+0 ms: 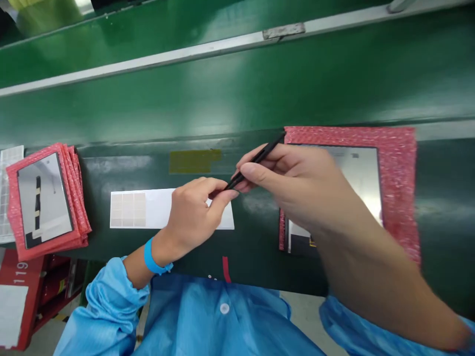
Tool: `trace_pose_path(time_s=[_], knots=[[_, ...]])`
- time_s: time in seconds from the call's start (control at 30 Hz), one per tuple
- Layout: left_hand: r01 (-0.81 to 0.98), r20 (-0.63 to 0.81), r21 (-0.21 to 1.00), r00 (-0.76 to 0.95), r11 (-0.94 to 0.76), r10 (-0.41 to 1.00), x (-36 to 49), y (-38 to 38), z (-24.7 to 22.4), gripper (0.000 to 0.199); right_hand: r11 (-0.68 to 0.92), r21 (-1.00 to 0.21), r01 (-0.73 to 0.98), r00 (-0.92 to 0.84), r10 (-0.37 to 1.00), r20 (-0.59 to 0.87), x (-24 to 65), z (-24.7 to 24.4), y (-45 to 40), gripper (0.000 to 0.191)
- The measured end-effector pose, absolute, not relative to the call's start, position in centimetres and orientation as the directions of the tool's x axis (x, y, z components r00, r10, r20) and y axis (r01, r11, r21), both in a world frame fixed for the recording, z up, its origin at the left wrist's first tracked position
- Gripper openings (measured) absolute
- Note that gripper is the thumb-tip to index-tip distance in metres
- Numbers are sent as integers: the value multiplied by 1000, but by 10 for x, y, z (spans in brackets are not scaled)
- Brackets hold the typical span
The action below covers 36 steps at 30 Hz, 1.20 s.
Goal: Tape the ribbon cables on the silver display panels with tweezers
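My right hand (293, 173) is closed around black tweezers (264, 152), whose tips point down and left. Those tips meet the pinched thumb and forefinger of my left hand (196, 212); whatever sits between them is too small to make out. Beneath my left hand lies a white sheet (158, 210) with a grid of pale stickers (128, 209) at its left end. Under and behind my right hand, a flat panel with a silvery face (358, 173) rests on pink bubble wrap (401, 198).
At the left is a stack of pink bubble-wrap sheets (79, 198) with another silvery panel (48, 193) on top. A yellow-green patch (189, 162) and a red strip (226, 269) mark the green table (148, 118). A red rack (31, 296) stands below left.
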State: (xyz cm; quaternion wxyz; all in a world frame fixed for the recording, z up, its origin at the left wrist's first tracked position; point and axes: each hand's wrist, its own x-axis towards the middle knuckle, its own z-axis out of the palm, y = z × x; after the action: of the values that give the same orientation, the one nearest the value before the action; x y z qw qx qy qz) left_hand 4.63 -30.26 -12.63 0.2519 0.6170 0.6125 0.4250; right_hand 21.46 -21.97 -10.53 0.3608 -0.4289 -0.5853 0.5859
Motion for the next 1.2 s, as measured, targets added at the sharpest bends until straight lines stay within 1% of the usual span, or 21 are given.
trace_pose_path(time_s=[0.07,0.1,0.13,0.2,0.23,0.3,0.43,0.57,0.7,0.87,1.0,1.2], knots=[[638,263,746,-19,-191,964,29,-286,-136,9,-76,-997,28,-351,933,-81,210,-114,-199,36],[698,271,684,29,-213,962,21,-277,-143,16,-78,-997,11,-314,946,-77,207,-120,-188,34],[759,257,614,67,-217,964,13,-268,-149,25,-75,-997,5,-274,959,-73,204,-127,-178,33],[858,184,482,100,-179,978,1,-255,-160,38,-76,-997,30,-239,968,-81,197,-142,-161,33],[888,143,433,103,-156,984,-2,-252,-164,41,-82,-995,49,-255,962,-92,194,-149,-155,34],[912,101,387,103,-134,990,-4,-250,-169,39,-87,-993,76,-308,945,-107,190,-162,-150,37],[897,95,426,83,-116,992,0,-253,-168,32,-74,-990,121,-350,930,-112,190,-173,-152,42],[881,67,466,59,-83,996,4,-252,-166,31,-72,-986,150,-330,936,-119,193,-170,-156,40],[871,72,486,44,-74,996,6,-250,-166,28,-68,-985,156,-322,939,-116,193,-166,-158,37],[870,65,489,44,-70,997,8,-249,-166,26,-91,-980,178,-328,933,-146,190,-162,-160,32],[871,59,488,39,-63,997,7,-248,-166,27,-91,-977,195,-340,928,-155,190,-164,-160,32],[863,78,499,42,-75,996,6,-248,-169,27,-116,-982,151,-315,936,-159,193,-169,-158,35]])
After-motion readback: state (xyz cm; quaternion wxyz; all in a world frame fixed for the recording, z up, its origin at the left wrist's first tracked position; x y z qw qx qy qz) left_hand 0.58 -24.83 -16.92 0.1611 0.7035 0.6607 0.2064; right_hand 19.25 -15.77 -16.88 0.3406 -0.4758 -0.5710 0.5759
